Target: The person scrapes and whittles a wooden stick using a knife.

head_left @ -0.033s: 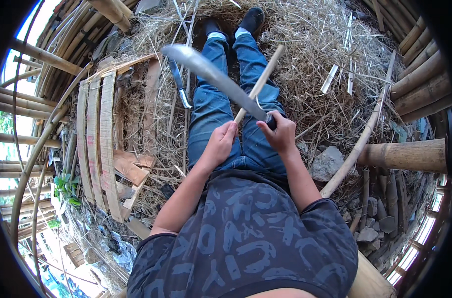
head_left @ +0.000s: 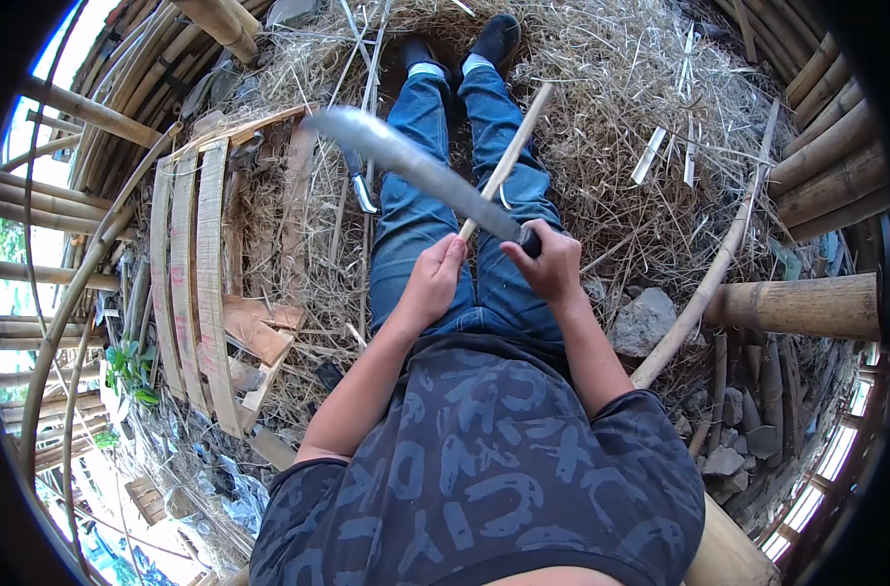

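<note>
My left hand is closed around the lower end of a slim, pale wooden stick. The stick slants up and to the right over my thighs. In my right hand is the black handle of a machete, gripped in closed fingers. Its long, slightly curved blade points up and left, crossing the stick just above my left hand; its tip is blurred. A thin pale curl, apparently a shaving, shows beside the stick near the blade.
My legs in jeans stretch out over dry straw. A slatted wooden pallet lies at left, and a slim shiny-ended tool beside my left leg. Rocks and a bamboo pole are at right. Bamboo walls surround me.
The machete has shifted slightly left and down toward my left hand. The stick has tilted a little to the left. Both hands keep their grip.
</note>
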`<control>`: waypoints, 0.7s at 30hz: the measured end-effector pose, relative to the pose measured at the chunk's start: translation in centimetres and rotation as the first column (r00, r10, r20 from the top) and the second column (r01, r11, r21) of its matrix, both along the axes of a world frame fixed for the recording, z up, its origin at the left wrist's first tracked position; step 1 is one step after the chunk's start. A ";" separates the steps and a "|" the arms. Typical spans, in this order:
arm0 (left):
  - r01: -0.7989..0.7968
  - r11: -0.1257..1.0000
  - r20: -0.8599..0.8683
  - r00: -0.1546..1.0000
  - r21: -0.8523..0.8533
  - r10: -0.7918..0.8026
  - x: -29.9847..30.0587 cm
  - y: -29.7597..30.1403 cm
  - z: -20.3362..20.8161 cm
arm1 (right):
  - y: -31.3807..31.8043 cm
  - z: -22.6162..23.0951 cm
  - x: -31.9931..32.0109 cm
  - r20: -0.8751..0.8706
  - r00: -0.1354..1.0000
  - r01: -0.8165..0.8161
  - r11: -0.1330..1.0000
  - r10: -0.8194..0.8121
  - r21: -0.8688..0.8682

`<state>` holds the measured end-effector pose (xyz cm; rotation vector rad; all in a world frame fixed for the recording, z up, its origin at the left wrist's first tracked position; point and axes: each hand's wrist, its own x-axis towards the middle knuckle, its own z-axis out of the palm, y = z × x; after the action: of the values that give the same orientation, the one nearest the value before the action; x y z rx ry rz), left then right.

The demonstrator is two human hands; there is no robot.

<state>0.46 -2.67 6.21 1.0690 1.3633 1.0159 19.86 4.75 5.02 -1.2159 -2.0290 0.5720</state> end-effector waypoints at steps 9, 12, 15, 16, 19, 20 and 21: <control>-0.006 0.997 0.099 0.995 -0.076 0.014 -0.2 -1.1 -0.3 | 2.4 0.7 1.8 0.164 0.982 0.055 0.977 -0.090 0.207; -0.029 0.997 0.182 0.982 -0.076 0.043 0.5 -0.4 -0.2 | 2.4 0.5 1.7 0.168 0.984 0.021 0.980 -0.055 0.198; -0.050 0.992 0.125 0.990 -0.119 0.065 0.1 -0.8 0.5 | 2.6 0.4 1.6 0.134 0.991 -0.043 0.970 0.011 0.241; -0.039 0.992 0.091 0.995 -0.121 0.050 -0.2 -1.2 0.8 | 2.6 0.7 1.9 0.149 0.988 0.002 0.970 -0.039 0.243; -0.009 0.987 0.150 0.988 -0.163 0.034 0.4 -0.8 2.1 | 2.7 0.7 2.1 0.152 0.984 0.049 0.958 -0.095 0.283; 0.015 0.981 0.243 0.969 -0.194 0.033 0.8 -0.4 2.4 | 2.4 0.2 1.9 0.112 0.986 0.094 0.968 -0.123 0.232; 0.016 0.981 0.246 0.969 -0.195 0.033 0.6 -0.3 2.2 | 2.0 -0.1 1.6 0.074 0.985 0.138 0.974 -0.154 0.180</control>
<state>1.11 -2.95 8.36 0.7626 1.2350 0.9645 21.47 6.72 4.89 -1.2897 -1.9940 0.2682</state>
